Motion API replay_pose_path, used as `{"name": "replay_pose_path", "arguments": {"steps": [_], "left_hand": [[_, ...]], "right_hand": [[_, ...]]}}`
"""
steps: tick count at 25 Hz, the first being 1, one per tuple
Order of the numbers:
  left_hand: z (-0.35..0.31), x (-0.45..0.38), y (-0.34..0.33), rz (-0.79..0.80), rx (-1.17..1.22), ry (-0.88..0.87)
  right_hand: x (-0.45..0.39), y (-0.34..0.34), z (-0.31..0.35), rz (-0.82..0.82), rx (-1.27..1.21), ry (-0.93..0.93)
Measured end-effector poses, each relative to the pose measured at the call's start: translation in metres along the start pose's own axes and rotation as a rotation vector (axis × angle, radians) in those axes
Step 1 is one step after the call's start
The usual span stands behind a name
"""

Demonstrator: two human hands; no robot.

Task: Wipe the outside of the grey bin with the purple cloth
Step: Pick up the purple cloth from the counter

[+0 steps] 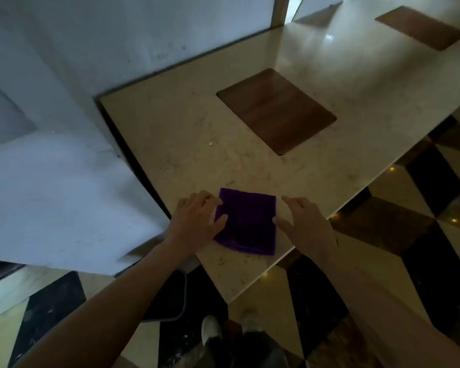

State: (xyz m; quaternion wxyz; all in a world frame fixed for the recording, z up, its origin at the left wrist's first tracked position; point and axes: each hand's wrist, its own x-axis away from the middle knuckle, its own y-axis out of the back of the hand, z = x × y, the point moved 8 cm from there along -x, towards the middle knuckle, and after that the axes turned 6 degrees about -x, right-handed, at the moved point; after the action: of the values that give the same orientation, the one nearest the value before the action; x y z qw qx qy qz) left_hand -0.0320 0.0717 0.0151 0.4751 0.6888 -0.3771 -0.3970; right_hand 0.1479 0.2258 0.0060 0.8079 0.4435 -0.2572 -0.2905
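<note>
A: The left hand (197,219) lies flat on the counter, fingers spread, with its fingertips (221,218) resting on the left edge of the purple cloth (246,221). It presses there and pinches nothing.

B: And the right hand (302,221)?

A: Also spread, palm down, just beside the cloth's right edge. Whether its thumb actually touches the fabric, I cannot tell.

B: What is the cloth like?

A: 1 cloth, folded into a neat rectangle, deep purple, with a soft ribbed or napped texture. It lies flat near the front edge of the countertop (197,144), between the 2 hands.

B: The countertop material?

A: Pale beige polished stone, speckled, with a sheen further back. Set into it are 2 brown wood-grain panels, rectangular with rounded corners: the nearer panel (276,110) in the middle and the farther panel (421,27) at the top right.

B: Any container?

A: 1 dark grey bin (170,296) with rounded corners stands on the floor under the counter's near corner, partly hidden by the left forearm. Its inside looks dark; I cannot tell its contents.

B: The floor?

A: Glossy checkered tiles (398,221) in cream, brown and black. 2 shoes show at the bottom; the left shoe (210,330) is white.
</note>
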Motion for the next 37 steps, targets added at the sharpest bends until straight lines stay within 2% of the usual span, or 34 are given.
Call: {"name": "replay_pose_path", "arguments": {"steps": [3, 6, 10, 13, 15, 18, 22, 24, 31, 37], "left_hand": [[0.01, -0.022, -0.039, 0.119, -0.116, 0.046], [0.017, -0.037, -0.069, 0.217, -0.136, 0.093], [0.018, -0.054, -0.089, 0.325, -0.165, 0.092], [0.014, -0.064, -0.088, 0.325, -0.159, 0.087], [0.015, -0.065, -0.084, 0.312, -0.072, 0.128], [0.021, -0.057, -0.074, 0.286, 0.199, 0.23], [0.018, -0.031, -0.046, 0.336, 0.525, 0.229], [0.014, -0.021, -0.017, 0.269, 0.575, 0.172], [-0.002, 0.002, 0.12, -0.172, 0.592, -0.013], [-0.002, 0.039, 0.188, -0.307, 0.548, -0.008]], "right_hand": [[-0.034, -0.025, -0.012, 0.109, 0.13, -0.01], [-0.051, -0.05, -0.014, 0.237, 0.208, -0.005], [-0.063, -0.057, -0.01, 0.197, 0.23, 0.012], [-0.068, -0.057, -0.009, 0.145, 0.152, 0.001], [-0.066, -0.052, -0.011, 0.105, -0.033, -0.059], [-0.055, -0.042, -0.008, 0.054, -0.223, -0.125], [-0.023, -0.019, 0.013, 0.029, -0.402, -0.098], [-0.006, 0.003, 0.029, -0.055, -0.433, -0.042], [0.056, 0.091, 0.105, -0.314, -0.542, 0.121], [0.105, 0.124, 0.155, -0.421, -0.5, 0.233]]}}
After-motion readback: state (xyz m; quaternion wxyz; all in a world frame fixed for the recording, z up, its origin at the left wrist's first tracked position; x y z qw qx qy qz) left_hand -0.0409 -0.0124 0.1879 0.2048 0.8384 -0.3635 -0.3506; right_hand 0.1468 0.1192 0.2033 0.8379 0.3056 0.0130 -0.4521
